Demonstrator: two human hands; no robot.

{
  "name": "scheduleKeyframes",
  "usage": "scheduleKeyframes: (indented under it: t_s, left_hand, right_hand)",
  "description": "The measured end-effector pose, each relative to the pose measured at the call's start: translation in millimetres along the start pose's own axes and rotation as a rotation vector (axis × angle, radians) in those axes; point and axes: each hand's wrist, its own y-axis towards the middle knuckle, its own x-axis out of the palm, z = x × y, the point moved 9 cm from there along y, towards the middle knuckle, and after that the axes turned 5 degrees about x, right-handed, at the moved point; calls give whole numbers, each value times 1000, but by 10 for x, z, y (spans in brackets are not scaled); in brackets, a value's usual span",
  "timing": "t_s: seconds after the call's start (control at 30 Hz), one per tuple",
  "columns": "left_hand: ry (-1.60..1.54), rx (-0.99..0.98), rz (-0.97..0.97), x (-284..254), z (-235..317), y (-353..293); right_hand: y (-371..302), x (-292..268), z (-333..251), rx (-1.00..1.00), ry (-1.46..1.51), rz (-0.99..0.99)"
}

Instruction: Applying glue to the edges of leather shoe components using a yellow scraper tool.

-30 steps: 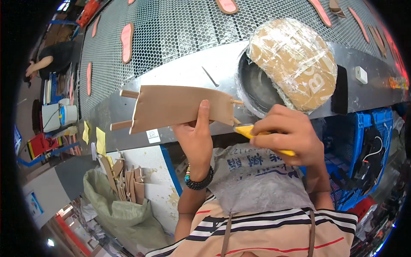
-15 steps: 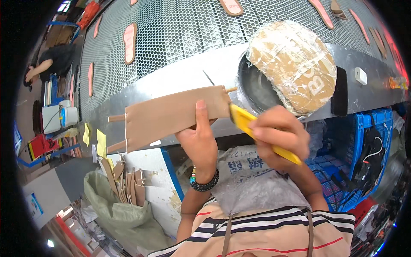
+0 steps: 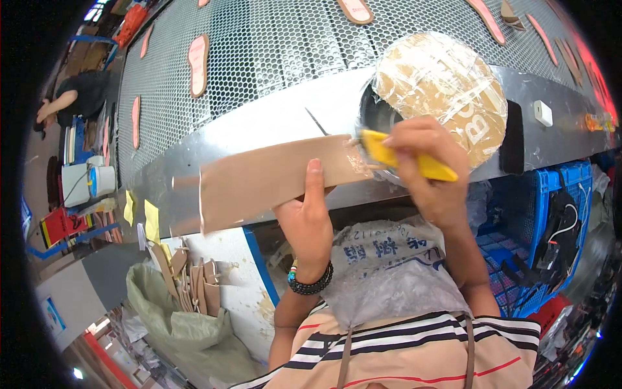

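Observation:
My left hand [image 3: 308, 223] grips a flat tan leather-like piece [image 3: 265, 178] from below, its thumb lying on top. Narrow strips stick out from the piece's left end. At its right end a wet, glossy patch shows. My right hand [image 3: 431, 165] is closed round a yellow-handled brush [image 3: 414, 159], whose tip is close to that glossy end. Just beyond the brush stands a dark round pot [image 3: 379, 113], partly covered by a cardboard disc [image 3: 447, 97] wrapped in clear tape.
A metal ledge [image 3: 253, 123] borders a mesh conveyor [image 3: 278, 45] carrying pink-topped insoles [image 3: 197, 65]. On the right are a black pad [image 3: 513, 139], a white charger [image 3: 543, 113] and a blue crate [image 3: 557, 227]. A green sack [image 3: 188, 337] with tan strips sits lower left.
My right hand and the brush have lifted slightly up and to the right. A glossy patch now shows on the piece's right end, and the piece has shifted a little right.

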Motion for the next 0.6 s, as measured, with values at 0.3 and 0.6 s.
scheduleKeyframes:
  t_s: [0.3, 0.6]
  left_hand:
    - [-256, -86, 22, 66, 46, 60]
    - [635, 191, -847, 235, 297, 430]
  right_hand:
    - [-206, 72, -330, -176, 94, -151]
    - [-42, -336, -48, 313, 35, -53]
